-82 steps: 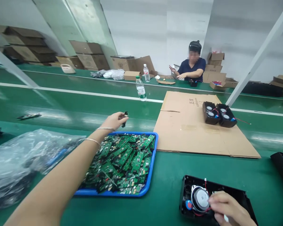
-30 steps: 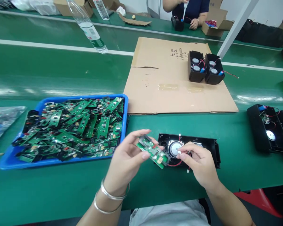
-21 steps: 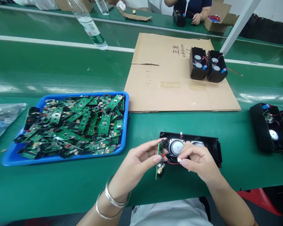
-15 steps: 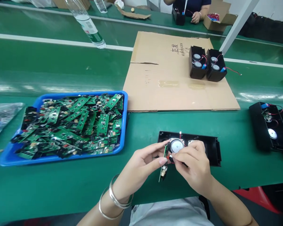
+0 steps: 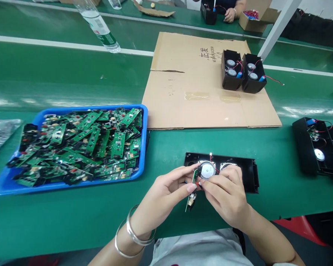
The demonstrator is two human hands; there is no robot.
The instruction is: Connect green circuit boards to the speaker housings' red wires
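Observation:
My left hand [image 5: 170,190] is closed on a narrow green circuit board [image 5: 191,199], held on edge between thumb and fingers. Against the board's right side, my right hand [image 5: 229,192] pinches what looks like a small wire plug, mostly covered by the fingertips. Under and behind both hands lies a black speaker housing [image 5: 249,173], its inside facing up. One round silver speaker [image 5: 207,170] shows between my hands. A second speaker [image 5: 226,164] is partly hidden by my right fingers. A red wire with a white end stands up near the housing's far edge.
A blue tray [image 5: 145,147] heaped with circuit boards stands left. Behind is a flat cardboard sheet [image 5: 166,99] bearing two black housings [image 5: 242,72]. More housings [image 5: 305,147] stand right. A plastic bottle [image 5: 100,29] and a co-worker's hand [image 5: 229,15] are farther back.
The whole view has shifted slightly, so things sit a little higher and farther left. Both hands keep their grip at the board, with only tiny finger movement.

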